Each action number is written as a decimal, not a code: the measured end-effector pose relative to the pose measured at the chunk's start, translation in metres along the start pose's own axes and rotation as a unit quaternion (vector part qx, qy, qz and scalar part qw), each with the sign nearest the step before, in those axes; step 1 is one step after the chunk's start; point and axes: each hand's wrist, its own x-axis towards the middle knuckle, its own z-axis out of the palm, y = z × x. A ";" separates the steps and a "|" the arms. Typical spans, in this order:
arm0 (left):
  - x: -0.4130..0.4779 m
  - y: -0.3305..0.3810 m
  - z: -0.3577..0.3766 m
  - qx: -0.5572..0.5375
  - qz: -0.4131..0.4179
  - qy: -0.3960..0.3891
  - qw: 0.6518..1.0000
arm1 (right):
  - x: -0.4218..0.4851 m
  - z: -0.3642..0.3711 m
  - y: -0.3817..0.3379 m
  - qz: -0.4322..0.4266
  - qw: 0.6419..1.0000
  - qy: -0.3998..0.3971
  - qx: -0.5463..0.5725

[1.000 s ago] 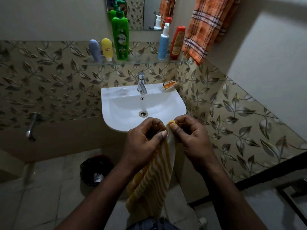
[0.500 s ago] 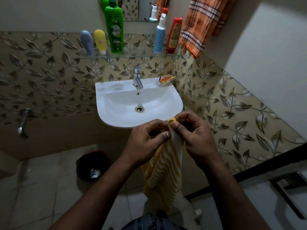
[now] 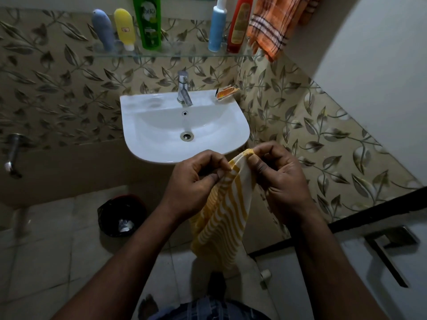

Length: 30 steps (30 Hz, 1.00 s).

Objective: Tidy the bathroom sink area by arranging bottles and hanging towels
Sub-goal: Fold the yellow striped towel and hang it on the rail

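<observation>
A yellow and white striped towel hangs down in front of the white sink. My left hand pinches its top edge on the left, and my right hand pinches the top corner on the right. On the glass shelf above the tap stand a grey-blue tube, a yellow tube, a green bottle, a blue bottle and a red bottle. An orange checked towel hangs on the wall at the top right.
A chrome tap and an orange soap wrapper sit at the sink's back rim. A black waste bin stands on the tiled floor, lower left. A wall tap juts out at the far left. A door handle is at the right.
My two hands have drawn a little apart along the striped towel's top edge, spreading it. The view has tilted down, so the shelf and sink sit higher in frame.
</observation>
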 end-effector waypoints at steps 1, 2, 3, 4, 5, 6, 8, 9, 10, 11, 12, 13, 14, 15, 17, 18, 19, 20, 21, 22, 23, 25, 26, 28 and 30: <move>0.000 0.000 0.002 -0.002 -0.002 0.002 1.000 | 0.000 -0.001 0.000 0.000 1.000 -0.003 -0.001; 0.000 -0.001 0.003 -0.004 -0.005 0.004 1.000 | 0.000 -0.002 0.000 -0.001 1.000 -0.005 -0.003; 0.000 0.000 0.004 -0.004 -0.007 0.002 1.000 | 0.001 -0.004 -0.001 -0.003 1.000 -0.005 -0.007; 0.001 0.000 0.005 -0.004 -0.009 -0.002 1.000 | 0.001 -0.006 -0.002 -0.009 1.000 -0.006 -0.014; 0.002 0.002 0.007 -0.004 -0.012 -0.007 1.000 | 0.003 -0.009 -0.002 -0.015 1.000 -0.008 -0.021; 0.004 0.004 0.009 -0.008 -0.015 -0.012 1.000 | 0.004 -0.011 -0.003 -0.021 0.999 -0.010 -0.027; 0.009 0.010 0.015 -0.022 -0.012 -0.010 1.000 | 0.008 -0.014 -0.003 -0.034 0.999 -0.014 -0.036; 0.012 0.012 0.017 -0.025 -0.006 -0.002 1.000 | 0.009 -0.015 -0.003 -0.041 0.998 -0.015 -0.037; 0.015 0.014 0.020 -0.028 -0.001 0.006 1.000 | 0.011 -0.016 -0.003 -0.048 0.998 -0.014 -0.035; 0.018 0.016 0.021 -0.030 0.001 0.009 1.000 | 0.013 -0.017 -0.004 -0.054 0.998 -0.014 -0.031; 0.021 0.017 0.023 -0.030 0.003 0.008 1.000 | 0.015 -0.019 -0.005 -0.059 0.998 -0.014 -0.029; 0.024 0.019 0.024 -0.026 0.005 0.007 1.000 | 0.017 -0.021 -0.005 -0.061 0.998 -0.017 -0.028; 0.026 0.021 0.025 -0.020 0.005 0.007 1.000 | 0.019 -0.023 -0.005 -0.063 0.997 -0.021 -0.026; 0.028 0.023 0.026 -0.014 0.006 0.011 1.000 | 0.022 -0.025 -0.006 -0.063 0.997 -0.028 -0.022; 0.034 0.026 0.027 -0.005 0.008 0.022 1.000 | 0.026 -0.029 -0.006 -0.064 0.997 -0.039 -0.005; 0.037 0.027 0.027 -0.004 0.008 0.025 1.000 | 0.028 -0.030 -0.007 -0.063 0.997 -0.042 0.002; 0.040 0.028 0.028 -0.005 0.007 0.028 1.000 | 0.031 -0.031 -0.007 -0.061 0.997 -0.046 0.007; 0.043 0.028 0.028 -0.004 0.006 0.031 1.000 | 0.033 -0.032 -0.008 -0.059 0.997 -0.049 0.008; 0.045 0.029 0.029 -0.002 0.004 0.035 0.999 | 0.036 -0.033 -0.008 -0.058 0.997 -0.053 0.010; 0.048 0.029 0.030 0.002 0.003 0.039 0.999 | 0.039 -0.035 -0.009 -0.059 0.997 -0.055 0.012; 0.051 0.030 0.031 0.005 0.002 0.043 0.999 | 0.043 -0.036 -0.010 -0.060 0.996 -0.057 0.013; 0.058 0.032 0.031 0.008 0.003 0.047 0.999 | 0.050 -0.038 -0.011 -0.064 0.996 -0.058 0.015; 0.062 0.033 0.031 0.006 0.002 0.048 0.999 | 0.054 -0.039 -0.012 -0.065 0.996 -0.058 0.014; 0.070 0.035 0.029 0.002 -0.007 0.047 0.999 | 0.061 -0.041 -0.012 -0.070 0.996 -0.058 0.006; 0.077 0.037 0.026 0.005 -0.018 0.048 0.999 | 0.068 -0.043 -0.012 -0.075 0.995 -0.060 0.002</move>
